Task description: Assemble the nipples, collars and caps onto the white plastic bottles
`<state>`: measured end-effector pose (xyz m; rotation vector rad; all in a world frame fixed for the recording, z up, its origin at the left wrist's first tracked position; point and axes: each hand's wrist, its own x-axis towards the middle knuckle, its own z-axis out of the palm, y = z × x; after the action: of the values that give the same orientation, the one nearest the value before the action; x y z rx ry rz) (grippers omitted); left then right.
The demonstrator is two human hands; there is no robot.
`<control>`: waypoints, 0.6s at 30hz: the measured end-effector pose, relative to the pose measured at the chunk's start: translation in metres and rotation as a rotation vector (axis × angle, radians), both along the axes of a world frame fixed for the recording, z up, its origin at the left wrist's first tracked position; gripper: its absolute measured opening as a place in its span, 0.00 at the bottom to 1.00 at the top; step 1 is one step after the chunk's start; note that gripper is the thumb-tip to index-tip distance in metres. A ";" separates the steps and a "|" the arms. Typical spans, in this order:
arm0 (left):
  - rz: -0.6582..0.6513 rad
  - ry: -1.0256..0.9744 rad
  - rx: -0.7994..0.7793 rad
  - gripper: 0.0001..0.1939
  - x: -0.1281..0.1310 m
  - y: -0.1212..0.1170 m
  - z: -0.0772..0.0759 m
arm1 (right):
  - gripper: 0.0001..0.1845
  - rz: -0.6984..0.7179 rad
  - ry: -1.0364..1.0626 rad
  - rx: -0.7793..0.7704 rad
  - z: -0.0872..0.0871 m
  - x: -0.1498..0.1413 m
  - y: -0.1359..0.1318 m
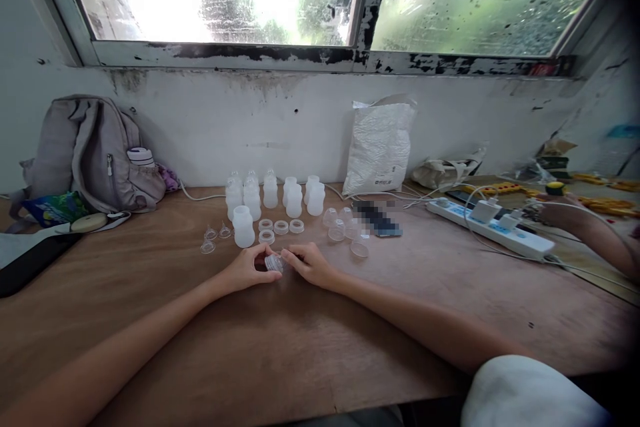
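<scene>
My left hand (249, 267) is closed around a translucent screw ring (273, 263), gripping it between thumb and fingers above the table. My right hand (311, 265) meets it from the right, its fingertips pinched at a clear teat (281, 257) that seems to sit in the ring; the contact is partly hidden. Just beyond the hands stand several frosted baby bottles (244, 227), some open and some topped with clear covers. More rings (281, 227) lie in front of them. Loose clear teats (208, 247) rest to the left, and several clear dome caps (337, 232) to the right.
A phone (379, 219) lies right of the caps, beside a white packing bag (380, 147) against the wall. Further right is a power strip (490, 228) with cables, near another person's arm (585, 230). A grey backpack (95, 153) and black tablet-like object (37, 263) occupy the left.
</scene>
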<state>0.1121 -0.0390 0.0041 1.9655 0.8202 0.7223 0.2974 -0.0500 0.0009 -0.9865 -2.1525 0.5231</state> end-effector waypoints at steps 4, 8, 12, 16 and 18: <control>-0.007 -0.013 -0.015 0.14 -0.002 0.000 -0.002 | 0.21 0.010 0.002 -0.003 -0.001 0.001 0.001; -0.013 -0.035 -0.040 0.14 -0.002 0.000 -0.003 | 0.22 0.023 0.013 -0.025 -0.003 0.001 0.004; -0.028 -0.067 -0.099 0.18 -0.002 0.003 -0.004 | 0.21 0.023 0.094 -0.076 -0.002 0.002 0.006; -0.018 -0.214 -0.219 0.18 -0.004 0.008 -0.006 | 0.12 -0.004 0.218 -0.059 -0.002 0.002 0.005; -0.026 -0.288 -0.313 0.19 -0.003 0.010 -0.010 | 0.13 0.021 0.220 -0.032 -0.004 0.001 0.004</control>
<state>0.1088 -0.0287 -0.0057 1.5476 0.6840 0.7880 0.2980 -0.0462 -0.0028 -0.8809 -1.9654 0.6475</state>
